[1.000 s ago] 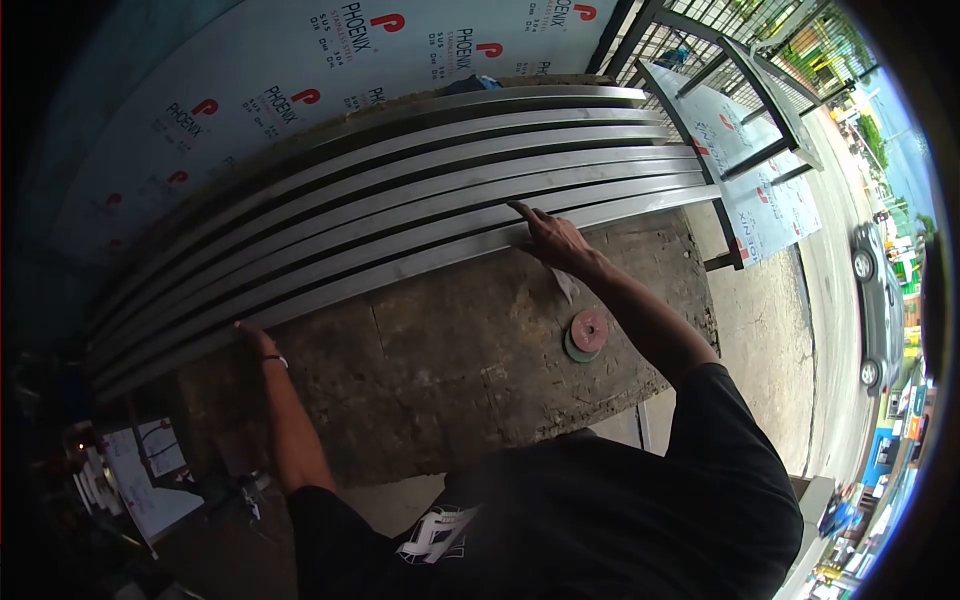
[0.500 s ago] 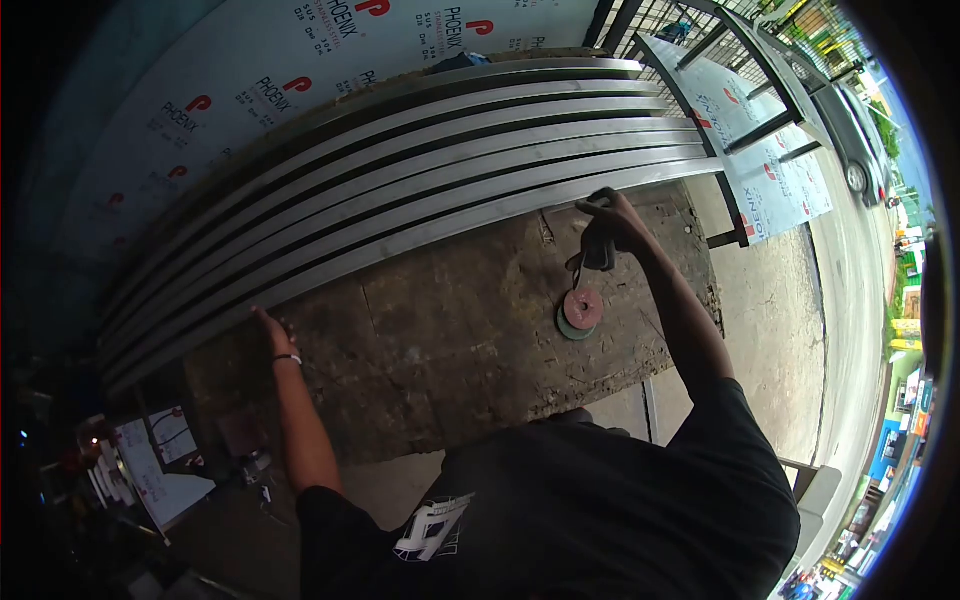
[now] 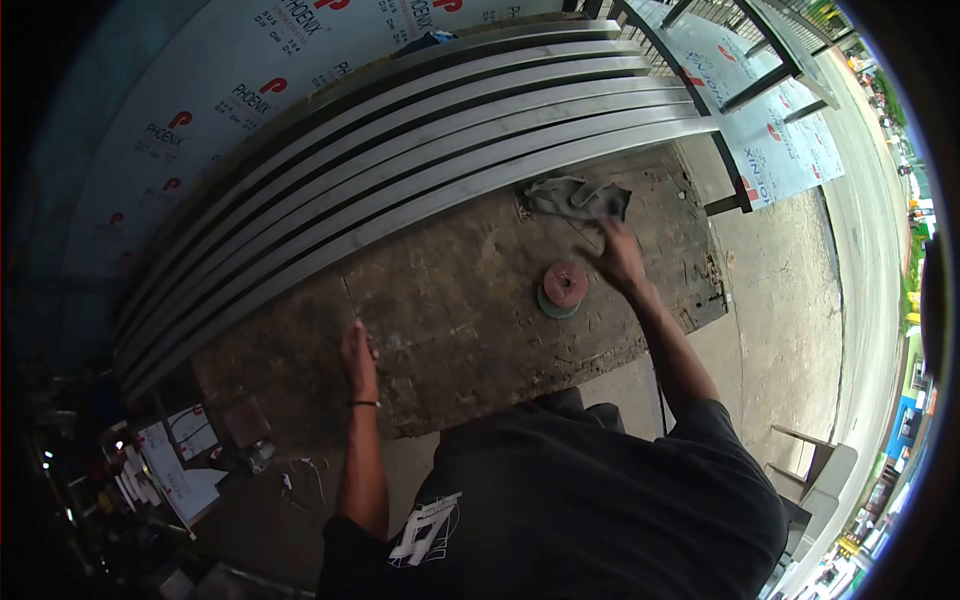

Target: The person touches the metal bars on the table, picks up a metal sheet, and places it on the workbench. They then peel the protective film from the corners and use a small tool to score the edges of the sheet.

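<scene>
My right hand (image 3: 618, 258) is over the right part of the wooden table (image 3: 440, 300), its fingers apart and slightly blurred, holding nothing. Just beyond its fingertips a crumpled dark grey cloth (image 3: 575, 198) lies on the wood near the metal bars. Left of that hand, a red disc (image 3: 565, 284) with a centre hole rests partly over a green disc (image 3: 553, 308). My left hand (image 3: 360, 358) hovers at the table's left half; it is seen edge-on, the fingers partly hidden, and whether it is closed cannot be told.
Several long metal bars (image 3: 440, 165) lie along the far side of the table. Behind them stands a sheet (image 3: 250, 110) printed PHOENIX. A dark metal frame (image 3: 760, 85) is at the upper right, with a road beyond. Tools and white pieces (image 3: 180, 480) lie lower left.
The dark cloth has left my right hand and lies spread on the table. My left hand has moved right and nearer to me, away from the bars. The view has shifted slightly.
</scene>
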{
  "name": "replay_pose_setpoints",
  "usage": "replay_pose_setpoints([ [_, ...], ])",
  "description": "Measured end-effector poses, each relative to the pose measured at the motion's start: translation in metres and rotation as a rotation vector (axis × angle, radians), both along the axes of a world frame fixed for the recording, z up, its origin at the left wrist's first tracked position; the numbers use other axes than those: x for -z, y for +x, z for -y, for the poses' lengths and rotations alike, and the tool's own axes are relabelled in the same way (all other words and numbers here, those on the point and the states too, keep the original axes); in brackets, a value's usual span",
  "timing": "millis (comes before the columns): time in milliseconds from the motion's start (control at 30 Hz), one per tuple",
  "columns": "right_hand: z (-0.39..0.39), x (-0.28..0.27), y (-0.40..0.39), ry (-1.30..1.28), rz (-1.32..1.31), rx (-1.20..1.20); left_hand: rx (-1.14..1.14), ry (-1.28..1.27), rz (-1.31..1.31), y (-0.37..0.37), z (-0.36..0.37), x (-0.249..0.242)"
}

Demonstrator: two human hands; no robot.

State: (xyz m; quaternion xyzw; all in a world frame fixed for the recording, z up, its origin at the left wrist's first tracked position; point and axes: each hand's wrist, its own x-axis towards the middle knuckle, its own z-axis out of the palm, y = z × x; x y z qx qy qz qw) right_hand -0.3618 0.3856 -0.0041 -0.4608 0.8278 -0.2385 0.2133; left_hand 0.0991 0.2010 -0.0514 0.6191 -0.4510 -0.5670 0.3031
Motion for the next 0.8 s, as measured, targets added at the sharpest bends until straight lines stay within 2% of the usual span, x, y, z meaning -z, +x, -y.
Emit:
replay_pose_setpoints([
  [33, -0.009, 0.013, 0.018, 0.013, -0.057, -0.099, -0.004, 0.005, 0.012, -0.006, -0.021, -0.005],
  [67, -0.016, 0.025, 0.035, 0.023, -0.115, -0.200, 0.098, -0.019, 0.034, -0.010, -0.039, -0.009],
  [100, -0.022, 0.027, 0.046, 0.024, -0.102, -0.205, 0.202, -0.043, 0.055, -0.012, -0.056, -0.013],
  [167, -0.026, 0.028, 0.057, -0.051, -0.308, -0.322, 0.206, -0.005, 0.053, -0.015, -0.081, -0.021],
  [333, -0.035, 0.034, 0.061, -0.074, -0.295, -0.402, 0.201, 0.029, 0.079, -0.009, -0.116, -0.042],
  [433, -0.027, 0.029, 0.063, 0.013, -0.252, -0.444, 0.186, 0.018, 0.139, -0.006, -0.125, -0.049],
  [500, -0.022, 0.023, 0.062, 0.023, 0.104, -0.344, 0.127, 0.003, 0.114, -0.001, -0.131, -0.050],
  [633, -0.006, 0.049, 0.046, -0.158, 0.007, -0.317, 0.071, 0.044, 0.128, 0.016, -0.144, -0.048],
  [700, 0.005, 0.068, 0.021, -0.216, 0.311, -0.337, 0.059, 0.055, 0.158, 0.026, -0.150, -0.050],
  [767, 0.015, 0.081, -0.011, -0.389, 0.487, -0.170, 0.015, 0.053, 0.185, 0.037, -0.158, -0.053],
  [800, 0.018, 0.060, -0.025, -0.386, 0.437, -0.088, -0.026, 0.059, 0.214, 0.042, -0.164, -0.053],
])
